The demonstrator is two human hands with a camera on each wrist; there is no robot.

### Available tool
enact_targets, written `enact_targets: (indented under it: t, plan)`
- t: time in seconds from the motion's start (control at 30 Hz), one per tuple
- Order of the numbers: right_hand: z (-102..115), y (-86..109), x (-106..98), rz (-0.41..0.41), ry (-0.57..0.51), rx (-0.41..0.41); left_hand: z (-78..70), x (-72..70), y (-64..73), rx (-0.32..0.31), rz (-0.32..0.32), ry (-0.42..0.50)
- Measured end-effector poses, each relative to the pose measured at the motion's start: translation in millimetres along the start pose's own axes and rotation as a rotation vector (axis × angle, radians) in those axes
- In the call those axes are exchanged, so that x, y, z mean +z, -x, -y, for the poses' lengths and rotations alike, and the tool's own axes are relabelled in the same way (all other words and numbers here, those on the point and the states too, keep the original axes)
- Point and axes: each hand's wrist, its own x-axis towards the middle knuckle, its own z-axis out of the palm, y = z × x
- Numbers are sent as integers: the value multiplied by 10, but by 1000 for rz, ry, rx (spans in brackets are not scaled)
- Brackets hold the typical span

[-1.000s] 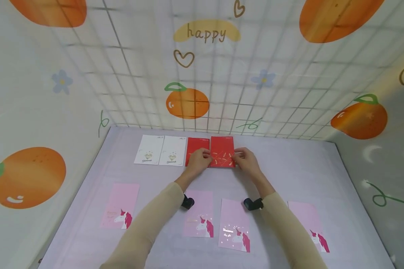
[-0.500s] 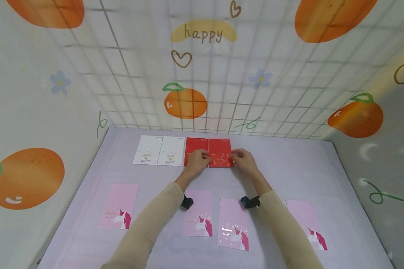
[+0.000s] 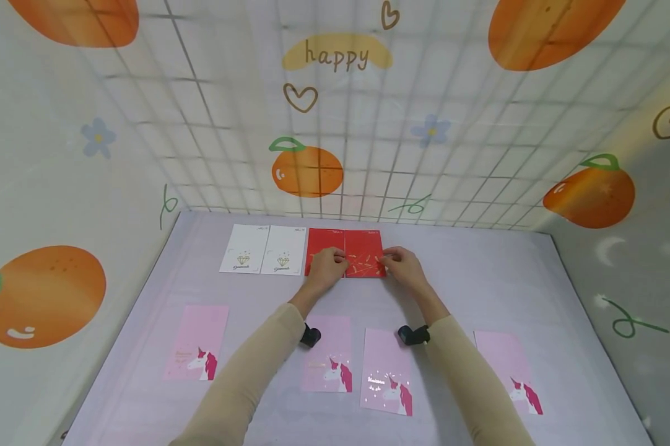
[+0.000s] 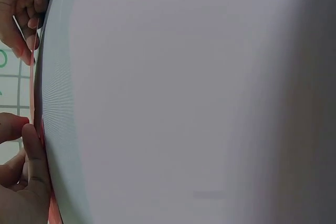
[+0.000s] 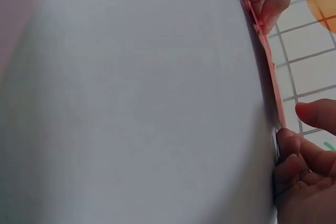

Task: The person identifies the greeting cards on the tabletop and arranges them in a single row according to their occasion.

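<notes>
Side by side at the back of the table lie two red cards with gold marks, a left red card (image 3: 324, 236) and a right red card (image 3: 364, 244). At the seam between them, my left hand (image 3: 326, 266) pinches the left edge of the right one and partly hides the other. My right hand (image 3: 406, 267) holds the opposite edge, its fingers (image 5: 289, 142) curled against it. In the right wrist view that thumb stands slightly above the card. Seen edge-on in the left wrist view, the red card (image 4: 34, 85) spans both hands.
Two white cards (image 3: 244, 249) with gold diamonds adjoin the red ones on the left. Nearer the front are several pink unicorn cards (image 3: 329, 356), spread apart on the pale tabletop (image 3: 268, 421). A wall sheet (image 3: 368, 186) printed with a grid and oranges rises behind the table.
The right red card has settled flat beside the left red card, its top edge now level with it, both hands still at its edges. Between the last two frames almost nothing moves.
</notes>
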Motion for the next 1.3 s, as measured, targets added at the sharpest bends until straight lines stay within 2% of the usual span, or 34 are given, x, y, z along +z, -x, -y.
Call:
enact_targets:
  t: [0.47, 0.7, 0.8, 1.03, 1.3]
  plan:
    - [-4, 8, 28, -18, 3, 10, 22, 0, 6, -6, 2, 6]
    - [-11, 50, 15, -28, -20, 1, 25, -26, 41, 19, 9, 42]
    - [-6, 122, -14, -45, -27, -16, -18, -64, 85, 51, 16, 62]
    - [37, 403, -139, -93, -17, -149, -197, -243, 298, 152, 17, 90]
    - [106, 812, -290, -145, 15, -317, -204, -424, 642, 192, 13, 87]
